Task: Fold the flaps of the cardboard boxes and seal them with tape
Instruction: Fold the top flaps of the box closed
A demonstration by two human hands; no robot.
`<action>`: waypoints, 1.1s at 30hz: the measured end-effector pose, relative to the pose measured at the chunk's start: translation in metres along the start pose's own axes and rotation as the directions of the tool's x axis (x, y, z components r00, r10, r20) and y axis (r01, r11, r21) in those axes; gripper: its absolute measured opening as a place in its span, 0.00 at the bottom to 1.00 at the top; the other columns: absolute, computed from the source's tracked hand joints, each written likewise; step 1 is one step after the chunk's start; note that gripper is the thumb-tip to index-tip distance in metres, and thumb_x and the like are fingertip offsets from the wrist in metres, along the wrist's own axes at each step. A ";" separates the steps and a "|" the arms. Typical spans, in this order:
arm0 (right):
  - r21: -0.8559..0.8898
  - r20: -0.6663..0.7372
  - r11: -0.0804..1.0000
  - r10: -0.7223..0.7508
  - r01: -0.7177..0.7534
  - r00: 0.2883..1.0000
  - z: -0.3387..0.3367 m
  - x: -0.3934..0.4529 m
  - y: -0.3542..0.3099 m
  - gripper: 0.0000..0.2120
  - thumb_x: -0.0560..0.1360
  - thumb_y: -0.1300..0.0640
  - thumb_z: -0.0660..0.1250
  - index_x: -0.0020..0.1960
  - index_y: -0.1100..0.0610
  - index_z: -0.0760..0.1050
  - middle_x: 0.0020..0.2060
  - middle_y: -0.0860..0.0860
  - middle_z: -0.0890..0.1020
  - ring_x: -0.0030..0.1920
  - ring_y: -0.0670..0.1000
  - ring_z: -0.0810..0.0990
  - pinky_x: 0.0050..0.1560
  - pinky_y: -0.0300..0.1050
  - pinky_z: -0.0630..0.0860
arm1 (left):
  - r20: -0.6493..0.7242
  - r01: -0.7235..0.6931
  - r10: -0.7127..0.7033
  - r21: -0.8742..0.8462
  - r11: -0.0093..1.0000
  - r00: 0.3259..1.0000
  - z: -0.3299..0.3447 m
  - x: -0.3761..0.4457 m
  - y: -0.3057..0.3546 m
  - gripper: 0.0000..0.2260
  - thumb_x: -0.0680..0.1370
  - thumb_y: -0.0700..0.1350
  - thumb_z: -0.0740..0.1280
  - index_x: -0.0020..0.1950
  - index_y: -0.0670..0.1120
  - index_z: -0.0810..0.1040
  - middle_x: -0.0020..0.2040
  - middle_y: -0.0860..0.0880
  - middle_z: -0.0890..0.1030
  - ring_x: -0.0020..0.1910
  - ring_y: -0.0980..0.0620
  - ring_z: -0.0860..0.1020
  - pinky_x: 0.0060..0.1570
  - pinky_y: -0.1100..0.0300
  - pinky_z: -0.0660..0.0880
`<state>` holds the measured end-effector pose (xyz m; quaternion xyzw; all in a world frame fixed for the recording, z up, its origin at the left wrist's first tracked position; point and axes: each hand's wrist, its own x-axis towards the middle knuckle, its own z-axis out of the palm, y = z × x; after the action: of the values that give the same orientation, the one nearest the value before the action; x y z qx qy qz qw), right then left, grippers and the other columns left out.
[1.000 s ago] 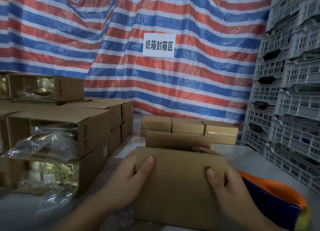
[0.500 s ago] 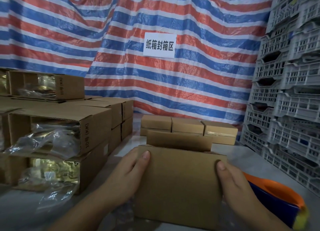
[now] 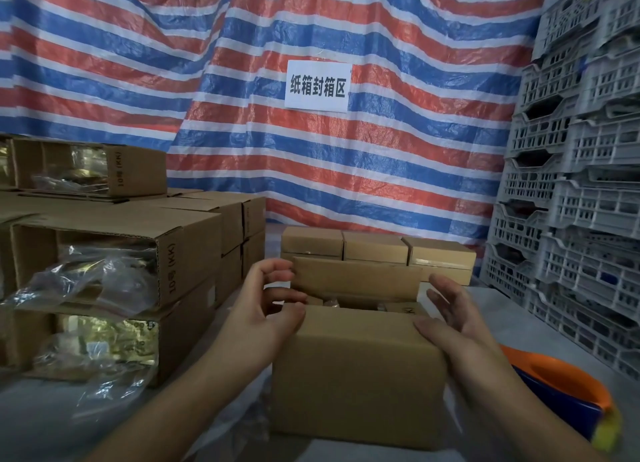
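Note:
A brown cardboard box [image 3: 356, 375] stands right in front of me. Its top is open, its far flap [image 3: 356, 276] stands upright, and packed goods show inside. My left hand [image 3: 270, 309] is at the box's top left corner, with its thumb on the near edge and its fingers loosely curled over the opening beside the far flap. My right hand [image 3: 450, 312] is at the top right corner, fingers fairly straight and thumb resting on the near edge. Neither hand holds anything.
Stacked open boxes with plastic-wrapped goods [image 3: 114, 278] fill the left side. Three closed boxes [image 3: 377, 247] stand in a row behind. An orange and blue object [image 3: 568, 392] lies at the lower right. Grey plastic crates [image 3: 571, 184] are stacked along the right, before a striped tarp.
The near face of the box has dropped lower in view, so the opening now shows. Both hands moved from its front face up to the top corners.

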<state>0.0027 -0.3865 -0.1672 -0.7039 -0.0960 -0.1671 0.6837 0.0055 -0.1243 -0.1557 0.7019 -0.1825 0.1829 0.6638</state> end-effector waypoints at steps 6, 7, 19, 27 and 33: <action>0.104 0.225 0.994 0.001 -0.026 0.974 -0.007 0.012 -0.002 0.47 0.63 0.54 0.78 0.75 0.34 0.60 0.68 0.33 0.74 0.70 0.39 0.71 0.72 0.53 0.66 | 0.074 -0.067 0.054 0.180 0.981 0.996 -0.009 0.005 0.005 0.35 0.76 0.42 0.71 0.64 0.78 0.59 0.61 0.78 0.66 0.58 0.79 0.66 0.42 0.78 0.71; 0.086 0.242 0.996 -0.009 -0.012 0.970 -0.008 0.012 -0.003 0.48 0.64 0.54 0.79 0.76 0.35 0.59 0.67 0.33 0.75 0.69 0.39 0.71 0.72 0.53 0.67 | 0.130 -0.065 0.042 0.182 0.981 0.991 -0.011 0.008 0.006 0.37 0.77 0.42 0.70 0.64 0.79 0.56 0.59 0.81 0.66 0.56 0.82 0.66 0.41 0.81 0.70; -0.339 0.175 0.908 -0.196 0.246 0.965 -0.005 0.001 -0.020 0.13 0.79 0.66 0.65 0.51 0.51 0.84 0.52 0.45 0.80 0.55 0.38 0.77 0.51 0.26 0.70 | 0.072 -0.062 0.031 0.487 0.871 0.997 -0.002 0.001 0.016 0.10 0.80 0.45 0.65 0.51 0.59 0.83 0.53 0.62 0.79 0.56 0.67 0.73 0.48 0.75 0.66; -0.295 0.160 0.937 -0.145 0.188 0.976 -0.005 -0.001 -0.021 0.16 0.80 0.65 0.64 0.52 0.47 0.85 0.56 0.40 0.83 0.61 0.40 0.77 0.62 0.39 0.72 | 0.260 -0.287 0.127 0.805 0.519 0.957 0.042 -0.006 0.058 0.17 0.81 0.56 0.58 0.71 0.59 0.69 0.71 0.58 0.69 0.72 0.58 0.62 0.73 0.54 0.49; -0.320 0.178 0.940 -0.059 0.114 0.982 -0.005 0.001 -0.026 0.14 0.80 0.64 0.64 0.55 0.49 0.84 0.59 0.43 0.81 0.64 0.44 0.76 0.69 0.49 0.71 | 0.463 -0.430 -0.073 0.862 0.266 0.883 0.089 -0.017 0.050 0.28 0.82 0.62 0.48 0.80 0.52 0.53 0.79 0.50 0.58 0.77 0.49 0.57 0.76 0.49 0.51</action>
<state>-0.0065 -0.3902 -0.1427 -0.8147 -0.1542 -0.1516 0.5381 -0.0327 -0.2154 -0.1260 0.9503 -0.2536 0.1775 0.0320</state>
